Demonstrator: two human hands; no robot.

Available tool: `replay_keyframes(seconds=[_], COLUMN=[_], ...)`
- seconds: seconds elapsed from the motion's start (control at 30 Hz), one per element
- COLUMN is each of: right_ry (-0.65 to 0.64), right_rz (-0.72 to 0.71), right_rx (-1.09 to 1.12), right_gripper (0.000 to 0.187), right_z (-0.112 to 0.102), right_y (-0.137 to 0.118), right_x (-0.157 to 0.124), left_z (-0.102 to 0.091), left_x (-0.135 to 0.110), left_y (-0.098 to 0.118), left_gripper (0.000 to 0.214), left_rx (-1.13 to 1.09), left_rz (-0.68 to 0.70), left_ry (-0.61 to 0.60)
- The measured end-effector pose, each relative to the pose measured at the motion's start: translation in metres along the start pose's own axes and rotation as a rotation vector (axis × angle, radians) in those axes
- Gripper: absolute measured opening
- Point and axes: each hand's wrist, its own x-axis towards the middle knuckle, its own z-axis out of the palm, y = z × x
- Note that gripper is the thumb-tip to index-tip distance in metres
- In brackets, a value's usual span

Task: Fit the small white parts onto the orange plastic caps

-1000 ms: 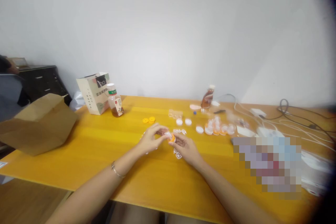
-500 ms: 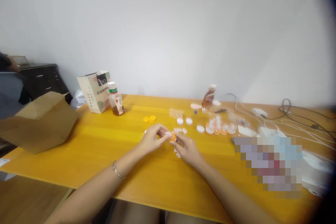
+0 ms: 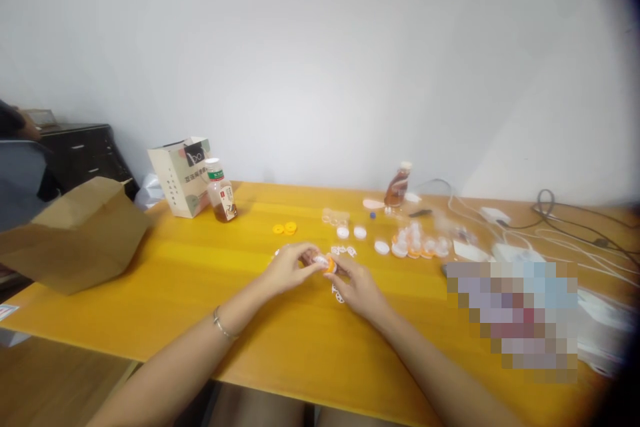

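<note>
Both my hands meet over the middle of the yellow table (image 3: pixel 175 280). My left hand (image 3: pixel 290 267) and my right hand (image 3: pixel 357 287) pinch a small orange and white round part (image 3: pixel 327 262) between their fingertips. White spoked pieces (image 3: pixel 339 294) lie on the table just under my right hand, and more of them (image 3: pixel 345 250) lie just beyond it. Two orange discs (image 3: pixel 285 228) sit a little farther back.
A brown paper bag (image 3: pixel 75 233) lies at the left edge. A printed paper bag (image 3: pixel 180 173) and a tea bottle (image 3: pixel 220 190) stand behind it. White caps (image 3: pixel 359 232), a cluster of orange and white parts (image 3: pixel 420 243), a tilted bottle (image 3: pixel 397 185) and cables (image 3: pixel 550 227) fill the right.
My hands have stayed together on the small part, with only slight finger shifts. The view has barely moved.
</note>
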Motion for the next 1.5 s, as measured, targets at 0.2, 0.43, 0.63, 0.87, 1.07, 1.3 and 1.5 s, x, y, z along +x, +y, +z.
replay_keyframes(seconds=[0.2, 0.43, 0.63, 0.87, 1.07, 1.3, 1.5], right_ry=[0.028, 0.005, -0.066, -0.159, -0.022, -0.060, -0.137], right_rz=[-0.065, -0.118, 0.037, 0.119, 0.109, 0.184, 0.227], right_rx=[-0.122, -0.130, 0.009, 0.274, 0.264, 0.512, 0.650], right_gripper=[0.030, 0.028, 0.021, 0.032, 0.032, 0.033, 0.029], right_z=[0.007, 0.010, 0.004, 0.003, 0.003, 0.002, 0.000], right_y=[0.006, -0.001, -0.002, 0.007, 0.006, 0.000, -0.004], right_x=[-0.005, -0.007, 0.001, 0.003, 0.004, 0.005, 0.006], left_z=[0.001, 0.005, 0.001, -0.004, -0.003, -0.004, -0.009], left_x=[-0.004, -0.006, -0.003, -0.004, -0.004, -0.002, -0.002], left_y=[0.003, -0.003, 0.004, 0.004, 0.005, 0.000, 0.003], left_gripper=[0.024, 0.037, 0.027, 0.019, 0.038, 0.023, 0.029], left_rx=[0.133, 0.275, 0.171, 0.028, 0.006, -0.092, -0.281], left_rz=[0.035, -0.116, 0.003, 0.257, 0.178, 0.054, 0.127], left_ry=[0.011, 0.075, -0.062, -0.207, -0.078, -0.060, -0.169])
